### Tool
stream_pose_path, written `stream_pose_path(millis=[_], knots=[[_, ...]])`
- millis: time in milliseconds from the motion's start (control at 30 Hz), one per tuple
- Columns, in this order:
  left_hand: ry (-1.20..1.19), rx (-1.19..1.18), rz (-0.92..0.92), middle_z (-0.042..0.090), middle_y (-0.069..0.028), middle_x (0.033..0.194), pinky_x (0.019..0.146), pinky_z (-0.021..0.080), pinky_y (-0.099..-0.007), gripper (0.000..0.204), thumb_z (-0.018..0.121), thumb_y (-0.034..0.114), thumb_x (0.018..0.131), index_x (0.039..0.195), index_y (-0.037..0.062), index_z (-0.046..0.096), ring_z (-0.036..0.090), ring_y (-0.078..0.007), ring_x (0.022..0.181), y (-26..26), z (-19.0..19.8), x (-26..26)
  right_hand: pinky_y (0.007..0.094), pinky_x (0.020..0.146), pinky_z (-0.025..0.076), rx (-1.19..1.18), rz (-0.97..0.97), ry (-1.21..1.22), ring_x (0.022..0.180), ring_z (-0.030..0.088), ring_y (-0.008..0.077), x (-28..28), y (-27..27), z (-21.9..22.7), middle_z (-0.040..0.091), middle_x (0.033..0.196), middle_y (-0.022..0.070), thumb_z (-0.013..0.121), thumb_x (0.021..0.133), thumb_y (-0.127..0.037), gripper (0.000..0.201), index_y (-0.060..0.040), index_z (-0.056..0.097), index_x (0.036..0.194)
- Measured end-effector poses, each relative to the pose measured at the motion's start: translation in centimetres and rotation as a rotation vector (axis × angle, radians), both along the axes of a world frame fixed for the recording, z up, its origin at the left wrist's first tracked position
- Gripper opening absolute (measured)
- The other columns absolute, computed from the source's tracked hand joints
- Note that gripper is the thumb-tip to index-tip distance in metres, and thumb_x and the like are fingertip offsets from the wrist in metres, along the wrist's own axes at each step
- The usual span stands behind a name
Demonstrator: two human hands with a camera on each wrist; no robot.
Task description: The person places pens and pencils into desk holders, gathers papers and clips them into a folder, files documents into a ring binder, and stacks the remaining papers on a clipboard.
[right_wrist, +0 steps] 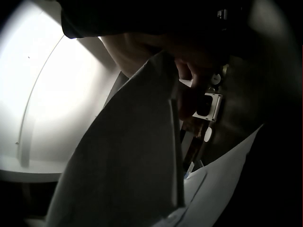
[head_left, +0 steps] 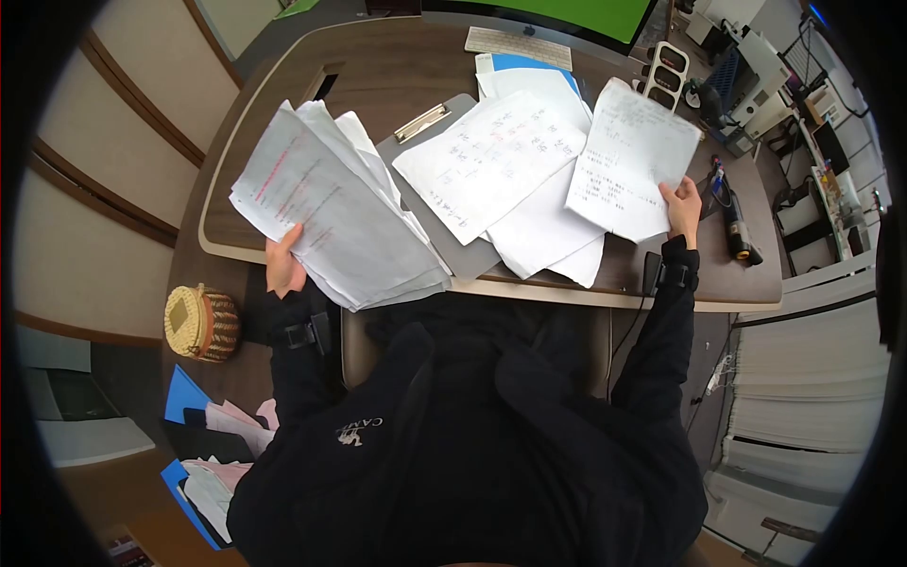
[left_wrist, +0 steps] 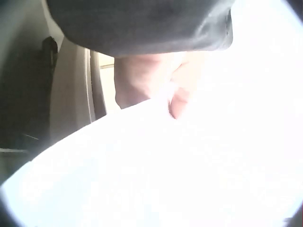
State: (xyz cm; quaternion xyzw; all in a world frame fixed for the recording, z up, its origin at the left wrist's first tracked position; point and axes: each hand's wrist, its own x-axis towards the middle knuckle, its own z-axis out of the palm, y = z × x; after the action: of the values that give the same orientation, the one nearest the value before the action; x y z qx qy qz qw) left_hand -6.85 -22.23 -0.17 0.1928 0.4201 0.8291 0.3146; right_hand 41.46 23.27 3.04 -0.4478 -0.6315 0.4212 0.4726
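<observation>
My left hand (head_left: pixel 284 265) grips a stack of written sheets (head_left: pixel 340 217) by its left edge, thumb on top. Red and dark handwriting covers the top sheet, and the stack leans over the near desk edge. In the left wrist view the paper (left_wrist: pixel 142 165) is washed out white below the hand (left_wrist: pixel 137 78). On the other side, my right hand (head_left: pixel 684 210) pinches a creased, handwritten sheet (head_left: pixel 628 161) at its right edge. Between the hands, loose written papers (head_left: pixel 491 156) overlap a grey clipboard (head_left: pixel 468 257) with a metal clip.
A keyboard (head_left: pixel 520 45) and a monitor (head_left: pixel 567 17) stand at the back. To the right are a white power strip (head_left: pixel 667 76) and a dark cylindrical device (head_left: pixel 739 227). A woven basket (head_left: pixel 201 323) sits at the left, above blue folders (head_left: pixel 186 395) with papers.
</observation>
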Motion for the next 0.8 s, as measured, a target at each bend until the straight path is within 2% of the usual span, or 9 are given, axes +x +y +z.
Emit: stream_pose_path(millis=[167, 300, 400, 533, 633, 667, 700, 733, 800], knots=[[-0.013, 0.014, 0.020, 0.049, -0.0157, 0.133, 0.101, 0.042, -0.0397, 0.056, 0.056, -0.004, 0.086, 0.138, -0.0009, 0.035, 0.051, -0.0282, 0.119, 0.1, 0.4, 0.4, 0.0261, 0.083, 0.048, 0.035, 0.017, 0.070, 0.094, 0.063, 0.0165, 0.1, -0.7, 1.0, 0.066, 0.107, 0.0127, 0.064, 0.085, 0.003, 0.036, 0.0074, 0.051, 0.119], [0.080, -0.060, -0.026, 0.050, -0.0159, 0.132, 0.102, 0.041, -0.0391, 0.056, 0.058, -0.002, 0.085, 0.137, -0.0019, 0.036, 0.052, -0.0280, 0.119, 0.8, 1.2, 0.6, 0.0259, 0.082, 0.047, 0.082, 0.015, 0.327, 0.095, 0.062, 0.0161, -1.9, -4.1, 5.4, 0.065, 0.108, 0.0122, 0.063, 0.087, 0.001, 0.029, 0.0057, 0.054, 0.114], [0.116, -0.019, -0.030, 0.051, -0.0163, 0.130, 0.103, 0.040, -0.0391, 0.056, 0.060, -0.002, 0.084, 0.135, -0.0036, 0.037, 0.052, -0.0279, 0.118, 1.3, 0.8, 0.6, 0.0252, 0.079, 0.047, 0.139, 0.171, 0.231, 0.091, 0.061, 0.0153, -4.3, -6.3, 7.8, 0.065, 0.104, 0.0118, 0.064, 0.087, -0.002, 0.026, 0.0047, 0.056, 0.111], [0.080, 0.096, 0.013, 0.052, -0.0168, 0.130, 0.103, 0.042, -0.0400, 0.057, 0.061, -0.001, 0.084, 0.135, -0.0035, 0.037, 0.052, -0.0282, 0.118, 1.2, 1.4, 0.6, 0.0210, 0.076, 0.045, 0.212, 0.244, 0.059, 0.085, 0.058, 0.0080, -9.1, -9.4, 8.7, 0.066, 0.095, 0.0032, 0.061, 0.089, -0.002, 0.019, 0.0022, 0.059, 0.107], [-0.023, 0.144, -0.118, 0.051, -0.0172, 0.130, 0.099, 0.045, -0.0415, 0.052, 0.058, 0.004, 0.088, 0.135, -0.0023, 0.037, 0.053, -0.0286, 0.117, 0.6, 0.9, -0.7, 0.0197, 0.073, 0.044, 0.251, 0.399, 0.037, 0.083, 0.056, 0.0046, -12.8, -12.6, 8.5, 0.064, 0.093, 0.0009, 0.058, 0.090, -0.001, 0.016, 0.0018, 0.060, 0.106], [-0.019, 0.125, -0.119, 0.051, -0.0172, 0.129, 0.099, 0.045, -0.0412, 0.051, 0.058, 0.004, 0.088, 0.135, -0.0024, 0.038, 0.053, -0.0284, 0.117, 1.1, 1.2, -0.8, 0.0202, 0.073, 0.044, 0.243, 0.456, 0.062, 0.083, 0.057, 0.0050, -14.2, -14.4, 9.1, 0.064, 0.094, 0.0011, 0.057, 0.091, 0.000, 0.015, 0.0023, 0.059, 0.106], [-0.015, 0.107, -0.121, 0.052, -0.0172, 0.129, 0.098, 0.045, -0.0410, 0.050, 0.057, 0.004, 0.089, 0.135, -0.0025, 0.038, 0.053, -0.0282, 0.116, 5.8, 2.6, -5.1, 0.0205, 0.074, 0.044, 0.281, 0.475, -0.030, 0.083, 0.057, 0.0059, -15.0, -14.8, 8.5, 0.064, 0.093, 0.0016, 0.056, 0.091, 0.000, 0.015, 0.0031, 0.059, 0.106], [-0.010, 0.089, -0.124, 0.052, -0.0173, 0.128, 0.098, 0.046, -0.0408, 0.049, 0.057, 0.004, 0.089, 0.134, -0.0026, 0.039, 0.054, -0.0280, 0.116, 1.5, 1.5, 0.4, 0.0204, 0.073, 0.044, 0.269, 0.509, 0.035, 0.081, 0.057, 0.0060, -16.1, -15.7, 8.4, 0.064, 0.092, 0.0019, 0.056, 0.091, 0.000, 0.015, 0.0032, 0.059, 0.106], [0.003, 0.056, -0.132, 0.052, -0.0173, 0.127, 0.097, 0.046, -0.0403, 0.048, 0.057, 0.005, 0.089, 0.133, -0.0027, 0.040, 0.054, -0.0276, 0.114, 2.4, 1.9, 2.2, 0.0204, 0.070, 0.045, 0.309, 0.489, 0.064, 0.079, 0.058, 0.0061, -17.5, -16.4, 8.1, 0.064, 0.090, 0.0028, 0.055, 0.092, 0.000, 0.015, 0.0034, 0.059, 0.106]])
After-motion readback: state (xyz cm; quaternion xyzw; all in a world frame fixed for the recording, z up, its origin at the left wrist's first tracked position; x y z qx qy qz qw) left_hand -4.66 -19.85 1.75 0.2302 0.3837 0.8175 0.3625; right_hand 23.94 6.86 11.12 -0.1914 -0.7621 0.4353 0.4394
